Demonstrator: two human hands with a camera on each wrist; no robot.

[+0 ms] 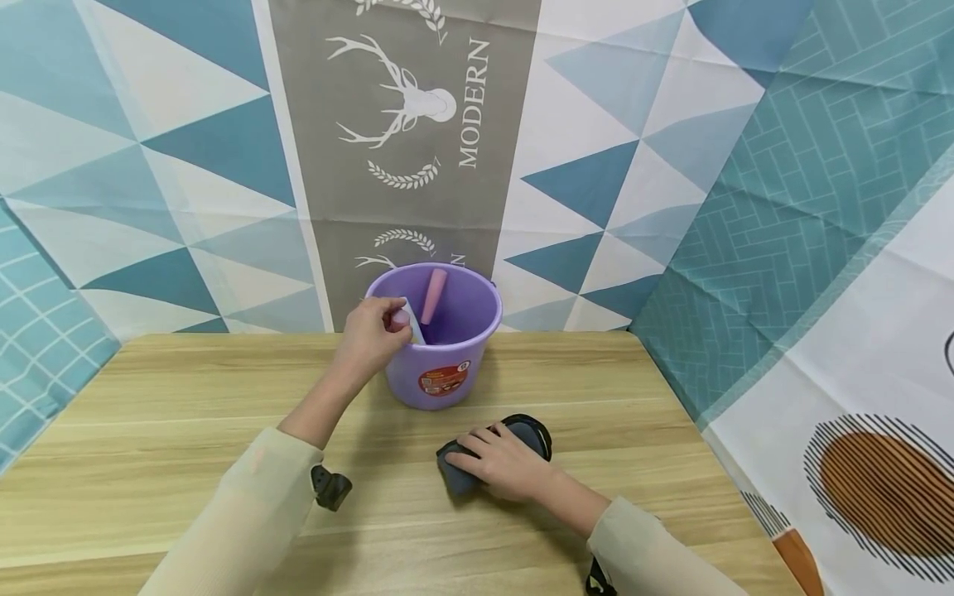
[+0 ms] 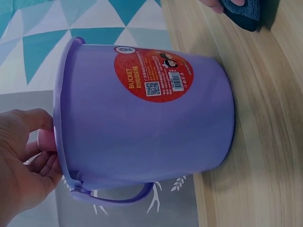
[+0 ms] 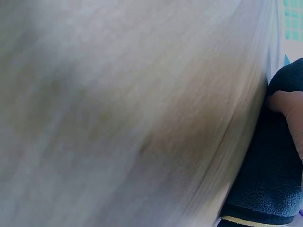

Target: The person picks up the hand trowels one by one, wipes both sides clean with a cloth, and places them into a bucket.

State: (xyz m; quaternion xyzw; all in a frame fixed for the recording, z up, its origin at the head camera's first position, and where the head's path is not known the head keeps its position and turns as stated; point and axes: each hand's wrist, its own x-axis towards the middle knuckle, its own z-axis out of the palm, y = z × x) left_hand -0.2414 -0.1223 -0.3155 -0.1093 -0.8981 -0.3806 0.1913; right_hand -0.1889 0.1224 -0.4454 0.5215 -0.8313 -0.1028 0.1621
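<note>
A purple bucket with a red label stands upright at the back of the table. At its left rim, my left hand pinches the pink end of a handle; the rest of that item is hidden inside. Beside those fingers a flat white piece shows in the bucket, and a second pink handle leans against the inner back wall. My right hand grips a folded dark blue-grey towel lying on the table to the bucket's front right. Its thumb presses into the fabric in the right wrist view.
The wooden table runs back to a wall hung with patterned cloth, close behind the bucket. The bucket's purple carrying handle hangs down along its side. More patterned cloth borders the table's right edge.
</note>
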